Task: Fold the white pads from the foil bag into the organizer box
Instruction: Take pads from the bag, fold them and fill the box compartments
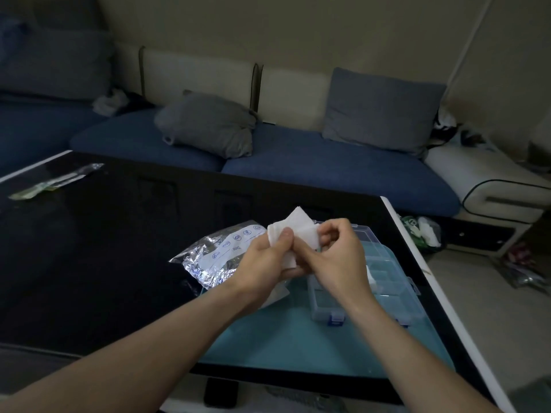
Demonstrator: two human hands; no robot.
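Both hands hold one white pad [301, 226] in the air above the table. My left hand [268, 260] pinches its left part between thumb and fingers. My right hand [337, 248] grips its right edge with curled fingers. The crinkled foil bag [214, 257] lies on the table just left of my hands. The clear organizer box [378, 272] stands open below and right of my right hand, partly hidden by it. A white pad [371, 277] shows in one compartment. Another white piece [277, 296] peeks out under my left wrist.
A teal mat [298, 341] lies under the box on the black glass table [104, 248]. A clear wrapper [56, 181] lies at the table's far left. A blue sofa with grey cushions [208, 123] stands behind. Bags [423, 232] lie on the floor at the right.
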